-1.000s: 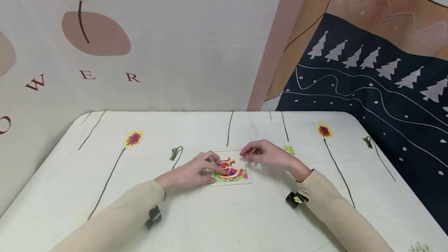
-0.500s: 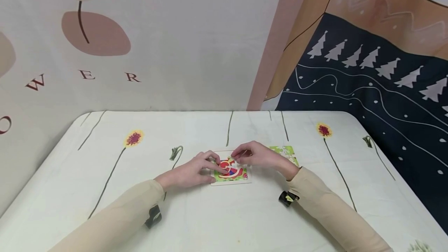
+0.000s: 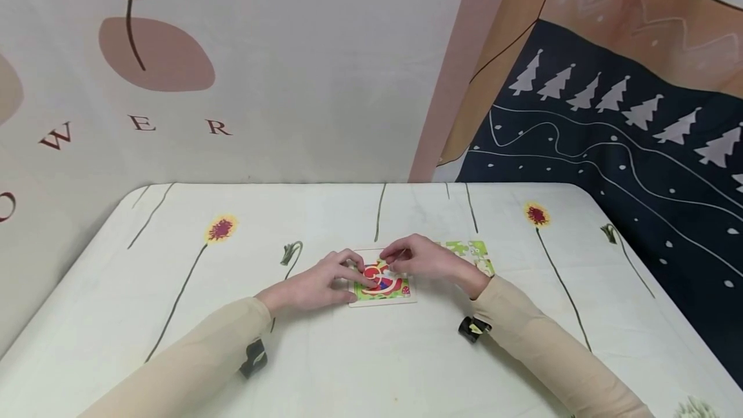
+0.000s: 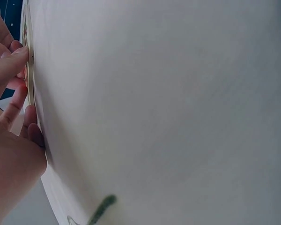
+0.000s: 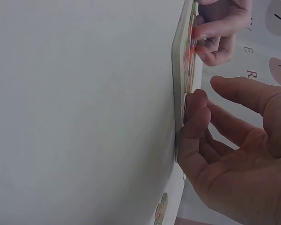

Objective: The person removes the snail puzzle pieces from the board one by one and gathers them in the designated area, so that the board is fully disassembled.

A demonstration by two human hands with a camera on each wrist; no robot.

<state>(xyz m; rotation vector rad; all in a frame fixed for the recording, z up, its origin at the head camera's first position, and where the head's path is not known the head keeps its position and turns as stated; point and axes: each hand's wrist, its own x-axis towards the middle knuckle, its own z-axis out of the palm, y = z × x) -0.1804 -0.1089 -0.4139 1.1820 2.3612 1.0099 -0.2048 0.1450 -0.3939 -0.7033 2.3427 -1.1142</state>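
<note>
A small wooden jigsaw puzzle board (image 3: 383, 295) lies on the table, with a red, blue and green picture on it. My left hand (image 3: 313, 282) rests at its left side, fingers spread; one straight finger touches the picture while the thumb lies at the near left edge. My right hand (image 3: 426, 257) is over the far right part of the board. In the right wrist view its bent fingers (image 5: 196, 112) touch the board's surface, and its thumb stands apart from them. No piece shows between them. The hands hide part of the picture.
Green puzzle pieces (image 3: 473, 251) lie behind my right wrist, partly covered by it. The white tablecloth (image 3: 261, 353) has printed flowers and stems. A patterned cloth wall (image 3: 325, 82) rises behind the far edge.
My right hand has moved left, farther over the board, and more of the green pieces has come into view behind its wrist. My left hand has stayed in place.
</note>
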